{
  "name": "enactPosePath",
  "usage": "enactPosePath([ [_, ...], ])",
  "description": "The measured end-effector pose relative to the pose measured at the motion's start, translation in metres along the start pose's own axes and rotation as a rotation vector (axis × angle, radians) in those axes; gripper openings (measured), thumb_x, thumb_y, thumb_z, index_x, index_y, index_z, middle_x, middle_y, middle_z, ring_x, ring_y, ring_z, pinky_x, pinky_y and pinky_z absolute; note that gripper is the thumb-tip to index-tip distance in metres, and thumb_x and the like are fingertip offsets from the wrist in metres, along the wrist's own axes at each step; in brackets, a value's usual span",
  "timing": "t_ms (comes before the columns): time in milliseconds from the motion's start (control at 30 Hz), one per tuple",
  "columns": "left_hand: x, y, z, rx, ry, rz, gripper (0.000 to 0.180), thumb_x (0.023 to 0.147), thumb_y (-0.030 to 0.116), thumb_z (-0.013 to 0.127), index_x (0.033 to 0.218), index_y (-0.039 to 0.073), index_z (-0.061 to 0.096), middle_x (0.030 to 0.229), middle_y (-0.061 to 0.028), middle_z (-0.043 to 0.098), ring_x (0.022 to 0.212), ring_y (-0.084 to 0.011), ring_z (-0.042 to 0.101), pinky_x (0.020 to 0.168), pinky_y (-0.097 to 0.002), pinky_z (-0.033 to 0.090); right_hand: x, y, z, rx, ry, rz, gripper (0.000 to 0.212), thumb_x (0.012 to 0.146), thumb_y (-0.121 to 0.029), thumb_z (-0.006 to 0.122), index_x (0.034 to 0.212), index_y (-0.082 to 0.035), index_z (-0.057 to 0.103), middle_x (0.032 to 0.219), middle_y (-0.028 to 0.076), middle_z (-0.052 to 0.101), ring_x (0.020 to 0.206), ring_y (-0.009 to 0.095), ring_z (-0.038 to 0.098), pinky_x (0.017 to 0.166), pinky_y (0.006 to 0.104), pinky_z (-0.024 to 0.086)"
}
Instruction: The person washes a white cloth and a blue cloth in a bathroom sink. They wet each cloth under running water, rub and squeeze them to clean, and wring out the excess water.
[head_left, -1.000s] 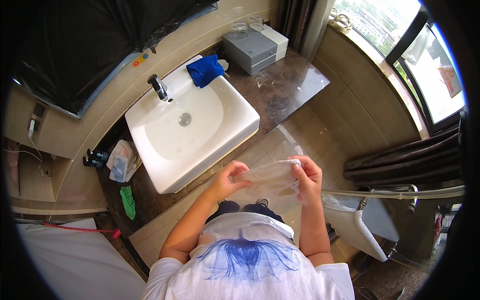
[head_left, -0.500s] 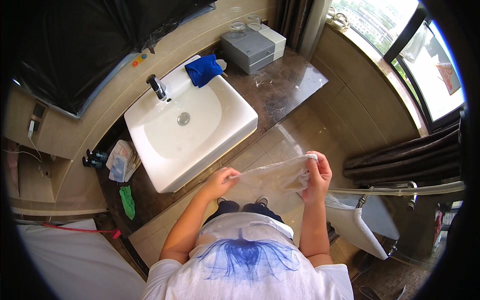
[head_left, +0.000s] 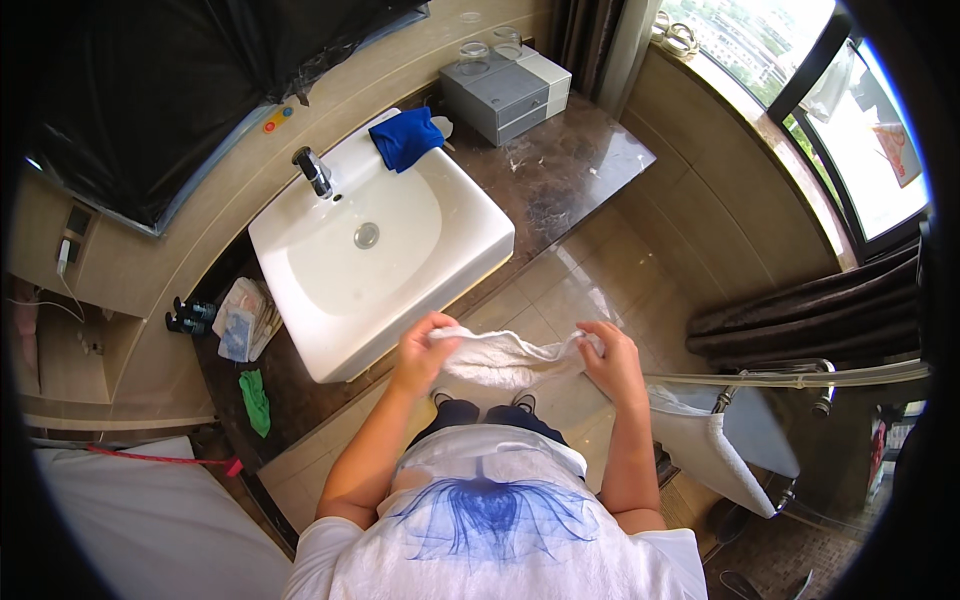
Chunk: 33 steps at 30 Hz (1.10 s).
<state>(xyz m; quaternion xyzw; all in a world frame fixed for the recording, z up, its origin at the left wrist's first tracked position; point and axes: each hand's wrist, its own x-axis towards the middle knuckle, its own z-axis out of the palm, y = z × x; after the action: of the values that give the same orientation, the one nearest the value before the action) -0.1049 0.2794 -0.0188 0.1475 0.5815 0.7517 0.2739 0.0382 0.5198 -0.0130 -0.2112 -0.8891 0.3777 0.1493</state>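
Note:
A white terry towel (head_left: 500,362) hangs stretched between my two hands, its upper edge sagging in the middle. My left hand (head_left: 428,350) is closed on one end, thumb over the cloth. At the other end my right hand (head_left: 610,358) pinches a corner between thumb and fingers. Both hands are in front of my body, past the near edge of the white washbasin (head_left: 385,340). A chrome tap (head_left: 313,174) stands at the basin's back, and a blue cloth (head_left: 405,140) drapes over its back right corner.
Grey drawer boxes (head_left: 510,95) with glasses on top stand on the dark counter (head_left: 560,190). Left of the basin lie folded packs (head_left: 245,320), dark pump bottles (head_left: 190,316) and a green cloth (head_left: 254,402). A towel rack (head_left: 770,372) with a white towel is at right.
The towel was blurred and slanted up toward my right hand; now it hangs nearly level in clear folds. My left hand has risen slightly, and my right hand has come down and inward.

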Motion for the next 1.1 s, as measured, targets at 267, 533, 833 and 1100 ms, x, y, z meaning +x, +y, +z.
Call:
enactPosePath([
  [267, -0.002, 0.015, 0.052, 0.444, -0.347, -0.032, 0.023, 0.073, 0.002, 0.061, 0.096, 0.001, 0.057, 0.087, -0.0034, 0.062, 0.083, -0.01, 0.057, 0.074, -0.0251, 0.046, -0.004, -0.058, 0.031, 0.471, -0.423, -0.182, 0.068, 0.072, -0.009, 0.069, 0.132, -0.009, 0.036, 0.092, 0.012, 0.062, 0.077, 0.021, 0.06, 0.07, 0.029, 0.046],
  [533, -0.005, 0.018, 0.035, 0.75, -0.475, -0.154, 0.03, 0.072, 0.015, 0.072, 0.096, 0.003, 0.058, 0.078, -0.009, 0.062, 0.067, -0.0133, 0.058, 0.064, -0.0276, 0.046, -0.006, -0.056, 0.029, 0.564, -0.247, -0.045, 0.01, 0.079, -0.002, 0.06, 0.088, -0.001, 0.063, 0.064, 0.005, 0.057, 0.055, 0.009, 0.048, 0.049, 0.0228, 0.037],
  [833, -0.003, -0.013, -0.002, 0.766, -0.284, -0.076, 0.015, 0.073, 0.015, 0.072, 0.08, 0.003, 0.065, 0.069, -0.0025, 0.059, 0.058, -0.009, 0.047, 0.054, -0.0228, 0.039, -0.005, -0.035, 0.019, 0.991, 0.047, 0.02, 0.013, 0.087, -0.01, 0.055, 0.087, 0.002, 0.057, 0.08, 0.0, 0.053, 0.07, 0.007, 0.044, 0.063, 0.0199, 0.034],
  [1100, 0.0, -0.033, -0.028, 0.472, -0.139, 0.1, 0.013, 0.076, 0.013, 0.069, 0.083, 0.004, 0.064, 0.077, 0.0005, 0.059, 0.071, -0.0091, 0.051, 0.064, -0.0242, 0.042, -0.001, -0.04, 0.003, 1.087, 0.228, 0.201, 0.014, 0.088, -0.013, 0.055, 0.092, 0.0, 0.059, 0.081, -0.003, 0.055, 0.074, 0.005, 0.046, 0.067, 0.0182, 0.035],
])
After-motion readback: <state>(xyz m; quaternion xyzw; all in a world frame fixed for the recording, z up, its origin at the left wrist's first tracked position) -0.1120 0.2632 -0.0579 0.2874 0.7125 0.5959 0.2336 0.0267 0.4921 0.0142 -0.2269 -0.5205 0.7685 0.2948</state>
